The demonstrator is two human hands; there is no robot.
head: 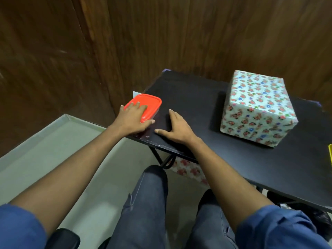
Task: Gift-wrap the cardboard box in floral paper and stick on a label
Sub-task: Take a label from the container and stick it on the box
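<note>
Left hand (132, 116) flat on red-lidded plastic container (146, 105), right hand (177, 127) fingers spread on black table (197, 97), floral-wrapped cardboard box (256, 108) far right

Yellow object (330, 155) at right edge: sliver only, cannot tell what. White card (135, 94) behind red plastic lid (147, 105): mostly hidden. Floral paper scrap (188, 170) under black table (233, 168): partly hidden.

Black worktop (224, 159) on dark metal legs. Wrapped box (256, 108) in floral paper sits toward the far right edge. Red-lidded container (149, 103) at the left corner, left hand (133, 117) flat on its lid. Right hand (177, 127) rests flat on the worktop near the front edge. Yellow item (330, 155) at the right edge, mostly cut off.
</note>
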